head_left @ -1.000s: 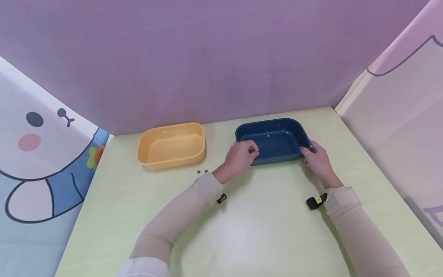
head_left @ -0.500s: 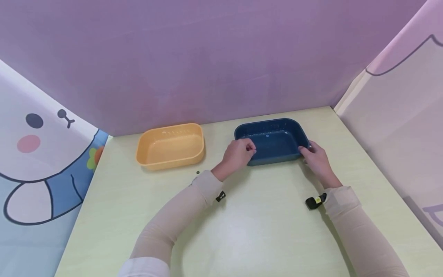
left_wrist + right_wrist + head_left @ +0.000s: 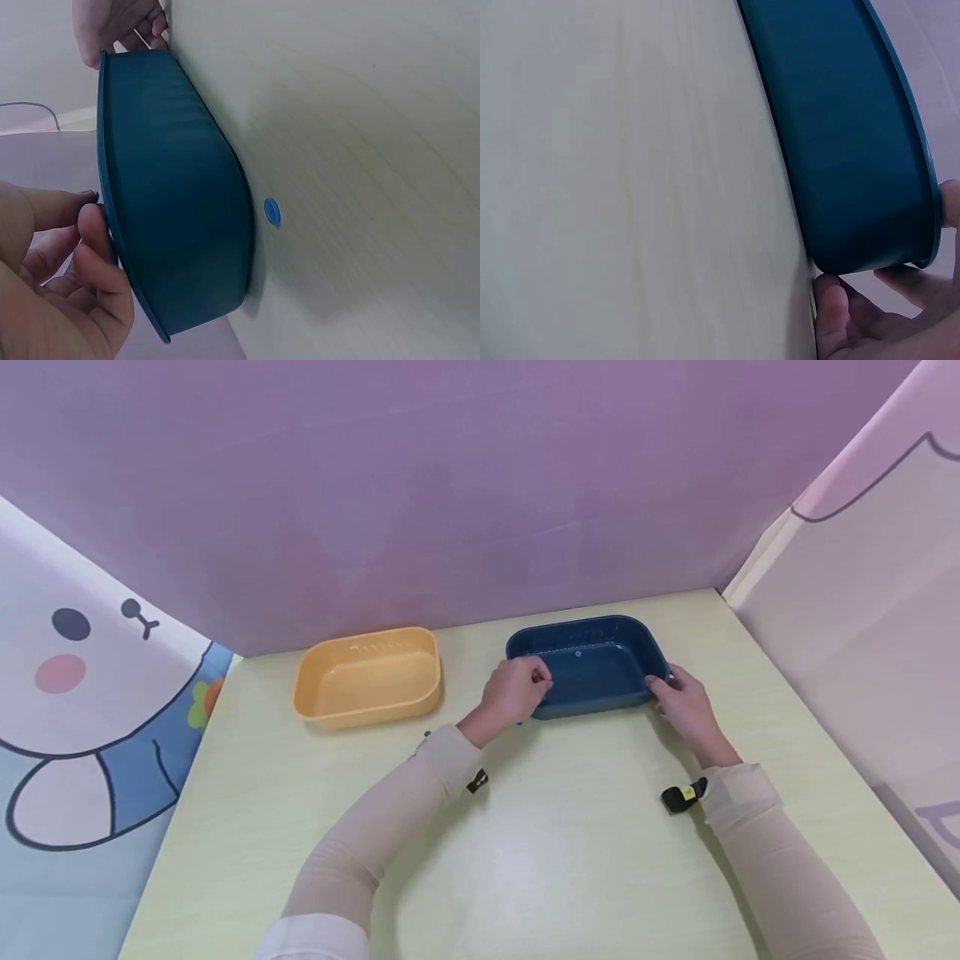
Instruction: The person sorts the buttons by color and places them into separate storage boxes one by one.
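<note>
My left hand [image 3: 513, 692] is over the near left corner of the dark blue basin [image 3: 598, 703]. In the left wrist view, its thumb and forefinger pinch a small dark blue button [image 3: 94, 197] at the rim; only the edge shows. My right hand [image 3: 688, 708] grips the basin's right end, thumb on the rim and fingers beneath, as the right wrist view shows. Inside the basin lies one small blue button [image 3: 578, 653]. Another blue button [image 3: 272, 211] lies on the table just in front of the basin.
A yellow basin [image 3: 367, 714] stands to the left on the pale table [image 3: 570, 852]. By the left sleeve, a small dark button [image 3: 427, 733] is partly visible. A purple wall panel [image 3: 480, 493] rises behind, with printed panels at both sides.
My left hand has shifted slightly left and away from me, uncovering the blue button on the table. The left sleeve now covers one of two small dark buttons. The right hand keeps its grip.
</note>
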Action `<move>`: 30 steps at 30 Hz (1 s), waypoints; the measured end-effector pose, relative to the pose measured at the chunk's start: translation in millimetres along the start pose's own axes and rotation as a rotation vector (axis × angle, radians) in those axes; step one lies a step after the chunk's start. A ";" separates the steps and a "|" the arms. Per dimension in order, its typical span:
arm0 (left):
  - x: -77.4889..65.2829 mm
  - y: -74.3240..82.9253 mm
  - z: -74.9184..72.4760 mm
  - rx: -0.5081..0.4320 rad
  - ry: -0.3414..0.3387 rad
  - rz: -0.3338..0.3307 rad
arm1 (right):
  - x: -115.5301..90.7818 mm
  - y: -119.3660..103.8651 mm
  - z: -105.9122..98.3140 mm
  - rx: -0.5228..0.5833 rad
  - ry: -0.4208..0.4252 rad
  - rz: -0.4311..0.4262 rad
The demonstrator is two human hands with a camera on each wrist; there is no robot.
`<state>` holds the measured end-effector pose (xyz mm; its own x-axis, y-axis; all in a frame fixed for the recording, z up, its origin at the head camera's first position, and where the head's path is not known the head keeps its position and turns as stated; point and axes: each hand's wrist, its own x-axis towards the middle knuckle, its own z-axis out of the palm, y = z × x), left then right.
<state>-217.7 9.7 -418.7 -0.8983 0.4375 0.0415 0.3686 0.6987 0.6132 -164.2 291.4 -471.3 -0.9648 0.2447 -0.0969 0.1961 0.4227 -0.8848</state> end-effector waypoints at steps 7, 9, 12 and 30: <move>1.9 0.2 -0.6 0.001 0.006 0.004 | -1.8 -0.5 1.5 -0.002 -0.001 -0.005; 2.1 1.1 -1.4 -0.007 0.018 0.001 | -1.9 -0.3 1.9 0.000 -0.002 -0.005; 2.4 2.2 -3.0 -0.012 0.025 -0.009 | -1.7 -0.2 2.1 0.000 -0.008 -0.003; -3.1 -17.7 -13.5 -0.019 0.093 -0.049 | -0.9 2.0 -2.5 -0.013 -0.015 -0.001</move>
<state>-224.7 -11.6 -419.1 -0.9337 0.3480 0.0840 0.3201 0.7064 0.6313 -162.5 294.1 -471.8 -0.9674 0.2314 -0.1027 0.1972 0.4344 -0.8789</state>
